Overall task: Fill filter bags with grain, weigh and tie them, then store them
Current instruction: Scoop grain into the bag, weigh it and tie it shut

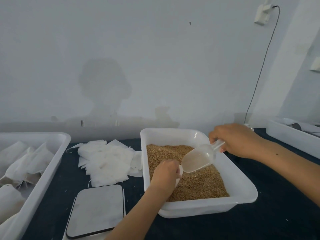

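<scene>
Scoop [199,159] in right hand [237,140] tilts toward left hand [166,172].

This looks like a small, plain packing workroom rather than a home kitchen. A dark-covered desk [277,213] stands against a bare, stained white wall [138,58]. On it sit white plastic tubs: one of grain [190,179], one of filled bags [26,163], plus a stack of empty filter bags [105,158] and a flat scale [97,209].
</scene>
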The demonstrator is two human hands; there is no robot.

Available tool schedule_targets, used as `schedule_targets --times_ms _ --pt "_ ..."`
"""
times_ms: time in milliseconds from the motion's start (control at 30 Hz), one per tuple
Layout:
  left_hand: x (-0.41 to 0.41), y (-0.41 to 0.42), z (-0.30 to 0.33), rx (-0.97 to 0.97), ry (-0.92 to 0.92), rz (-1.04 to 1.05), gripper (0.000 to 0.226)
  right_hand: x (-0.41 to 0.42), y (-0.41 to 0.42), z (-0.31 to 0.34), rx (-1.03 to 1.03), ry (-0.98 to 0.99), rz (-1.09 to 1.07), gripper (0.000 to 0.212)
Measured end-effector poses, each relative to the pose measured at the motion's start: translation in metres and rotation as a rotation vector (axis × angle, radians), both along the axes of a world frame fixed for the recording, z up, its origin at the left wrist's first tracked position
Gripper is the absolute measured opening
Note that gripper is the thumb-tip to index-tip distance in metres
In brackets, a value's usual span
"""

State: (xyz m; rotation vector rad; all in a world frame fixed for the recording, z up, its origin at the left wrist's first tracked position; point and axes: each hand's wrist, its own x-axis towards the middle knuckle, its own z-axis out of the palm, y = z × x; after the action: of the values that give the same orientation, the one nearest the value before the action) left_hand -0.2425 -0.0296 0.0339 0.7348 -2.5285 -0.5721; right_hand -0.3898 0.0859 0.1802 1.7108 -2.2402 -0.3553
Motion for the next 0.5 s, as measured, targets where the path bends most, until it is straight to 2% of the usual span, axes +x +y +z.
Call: schedule_targets --times_ms 33,67,133,333,500 --pt "0.001 0.000 -0.002 0.006 0.046 0.021 0.006 -0.002 0.001 -0.001 -0.009 -0.010 -0.010 0.019" --pt "0.001 0.000 -0.005 0.030 0.091 0.060 0.013 -0.005 0.002 -0.001 -0.014 -0.028 -0.032 0.018" --pt "0.002 -0.003 -0.008 0.156 0.202 0.128 0.021 -0.009 0.006 -0.004 -0.006 -0.063 -0.095 0.016" --pt "0.008 -0.009 0.001 0.446 0.551 0.188 0.020 -0.010 0.008 -0.049 0.106 -0.190 -0.181 0.019" --pt "0.012 -0.010 0.003 0.532 0.669 0.200 0.023 -0.005 -0.002 -0.083 0.092 -0.288 -0.197 0.015"
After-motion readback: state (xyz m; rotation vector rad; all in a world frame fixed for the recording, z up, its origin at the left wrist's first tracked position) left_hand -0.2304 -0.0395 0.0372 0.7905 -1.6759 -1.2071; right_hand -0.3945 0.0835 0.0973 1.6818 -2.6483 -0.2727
